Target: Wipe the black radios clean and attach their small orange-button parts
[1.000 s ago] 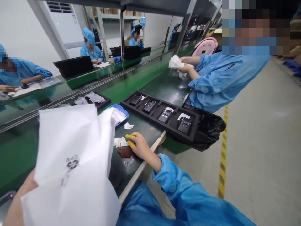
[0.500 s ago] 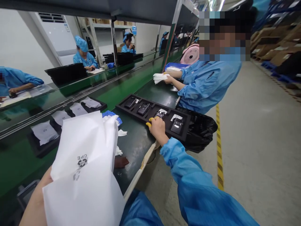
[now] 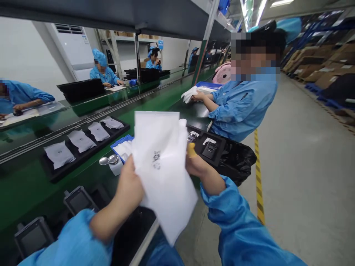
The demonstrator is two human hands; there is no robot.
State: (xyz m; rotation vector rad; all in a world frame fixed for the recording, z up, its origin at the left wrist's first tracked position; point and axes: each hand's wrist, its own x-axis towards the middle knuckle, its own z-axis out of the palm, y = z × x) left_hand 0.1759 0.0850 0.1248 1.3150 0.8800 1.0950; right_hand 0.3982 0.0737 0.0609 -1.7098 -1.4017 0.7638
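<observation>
A stack of white plastic bags (image 3: 163,177) with a small recycling mark hangs upright in front of me. My left hand (image 3: 130,188) is closed on its left edge, the fingers partly hidden behind it. At the right edge is my right hand (image 3: 197,164), a yellow finger cot on one finger, closed on the bags; its other fingertips are hidden. Behind the bags, a black foam tray (image 3: 222,142) holds black devices (image 3: 210,149), partly covered from view. To the left another black tray (image 3: 54,177) carries several white bagged items (image 3: 81,141).
A blue bin (image 3: 118,144) of white pieces stands beside a small metal-lidded container (image 3: 114,164). Grey-framed devices (image 3: 79,201) lie at lower left. A black plastic bag (image 3: 238,157) hangs at the table edge. A co-worker (image 3: 244,103) handles white bags at right.
The white bags moved from the left to the centre. My right hand left the black tray and came to the bags' right edge. The view shifted, showing more devices at lower left.
</observation>
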